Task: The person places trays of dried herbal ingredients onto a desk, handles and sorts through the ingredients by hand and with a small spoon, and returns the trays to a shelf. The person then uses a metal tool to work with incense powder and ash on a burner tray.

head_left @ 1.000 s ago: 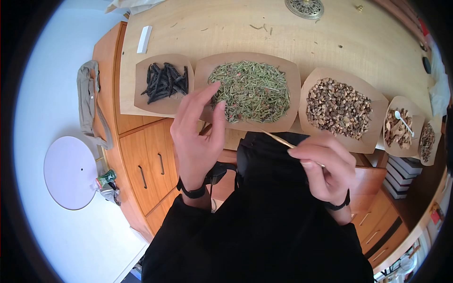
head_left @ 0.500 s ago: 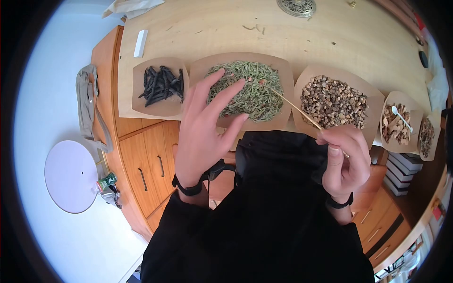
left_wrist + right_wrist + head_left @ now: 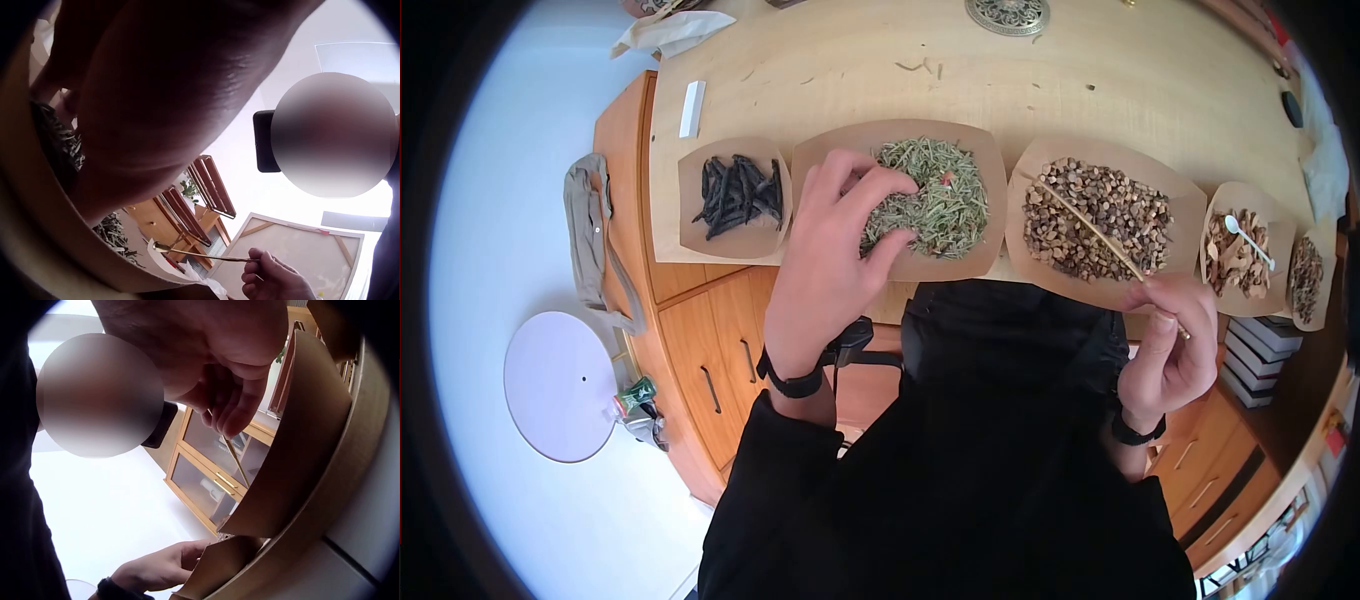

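My left hand (image 3: 825,255) is over the left part of the dried green herbs (image 3: 948,205), its fingers and thumb curled round some of them in a brown paper tray (image 3: 840,135). The palm side is hidden in the head view. With thumb and fingers, my right hand (image 3: 1168,350) pinches a thin gold stick (image 3: 1100,232), slanting over the tray of brown chopped pieces (image 3: 1075,215). In the left wrist view the stick (image 3: 212,256) shows a small spoon-like end, held by my right hand (image 3: 275,278).
Black pods (image 3: 740,195) lie in the leftmost tray. A white spoon (image 3: 1250,243) rests on pale pieces in a tray at the right, beside another tray (image 3: 1305,280). Behind stand a white block (image 3: 692,108) and an ornate metal disc (image 3: 1008,12).
My left hand's fingers have gone from spread to curled in the herbs. My right hand has moved right, taking the stick from the herb tray to over the brown pieces.
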A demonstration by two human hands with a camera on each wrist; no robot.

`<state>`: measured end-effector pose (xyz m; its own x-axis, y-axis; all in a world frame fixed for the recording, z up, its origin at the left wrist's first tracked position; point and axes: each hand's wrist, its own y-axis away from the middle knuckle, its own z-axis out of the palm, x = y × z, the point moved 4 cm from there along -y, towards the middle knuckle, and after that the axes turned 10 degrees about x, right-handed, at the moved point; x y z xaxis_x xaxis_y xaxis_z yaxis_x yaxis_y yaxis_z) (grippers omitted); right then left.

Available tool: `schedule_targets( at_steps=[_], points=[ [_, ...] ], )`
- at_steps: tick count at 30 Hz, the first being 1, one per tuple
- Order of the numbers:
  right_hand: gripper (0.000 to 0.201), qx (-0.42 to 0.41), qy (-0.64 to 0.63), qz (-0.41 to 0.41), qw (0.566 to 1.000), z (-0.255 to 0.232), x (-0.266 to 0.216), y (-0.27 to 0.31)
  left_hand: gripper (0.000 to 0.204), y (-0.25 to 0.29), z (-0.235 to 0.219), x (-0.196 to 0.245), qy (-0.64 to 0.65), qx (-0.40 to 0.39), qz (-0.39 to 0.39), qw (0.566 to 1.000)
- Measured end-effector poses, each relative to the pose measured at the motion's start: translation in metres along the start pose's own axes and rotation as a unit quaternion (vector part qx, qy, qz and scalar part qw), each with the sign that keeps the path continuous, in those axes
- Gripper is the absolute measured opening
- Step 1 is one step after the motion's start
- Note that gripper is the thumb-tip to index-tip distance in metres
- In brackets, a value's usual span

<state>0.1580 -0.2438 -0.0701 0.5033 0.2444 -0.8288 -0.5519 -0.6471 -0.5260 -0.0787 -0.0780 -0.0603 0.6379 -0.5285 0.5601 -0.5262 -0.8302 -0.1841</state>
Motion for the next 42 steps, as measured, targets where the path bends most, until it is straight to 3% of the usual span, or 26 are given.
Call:
schedule_targets(
  at_steps=[18, 25, 27, 31, 39, 42],
  points=[
    [0.015, 0.009, -0.007, -0.006, 1.000, -0.005, 0.002, 0.002, 0.032, -0.001, -0.015, 0.004, 0.086, 0.127, -0.030, 0.988],
    [0.015, 0.015, -0.002, 0.003, 1.000, -0.009, 0.003, 0.003, 0.034, 0.000, -0.021, 0.010, 0.090, 0.122, -0.051, 0.987],
    [0.015, 0.013, -0.005, 0.003, 1.000, -0.009, 0.004, 0.003, 0.032, 0.001, -0.025, 0.013, 0.058, 0.128, -0.004, 0.990],
    [0.015, 0.018, -0.008, 0.004, 1.000, -0.010, 0.005, 0.004, 0.032, -0.001, -0.024, 0.015, 0.086, 0.125, -0.025, 0.988],
    [0.016, 0.023, -0.010, 0.001, 1.000, -0.013, 0.006, 0.004, 0.042, -0.003, 0.001, 0.030, -0.008, 0.029, 0.055, 0.998],
    [0.016, 0.025, -0.009, 0.003, 1.000, -0.014, 0.005, 0.004, 0.045, -0.002, 0.011, 0.027, -0.036, 0.037, 0.054, 0.997]
  ],
)
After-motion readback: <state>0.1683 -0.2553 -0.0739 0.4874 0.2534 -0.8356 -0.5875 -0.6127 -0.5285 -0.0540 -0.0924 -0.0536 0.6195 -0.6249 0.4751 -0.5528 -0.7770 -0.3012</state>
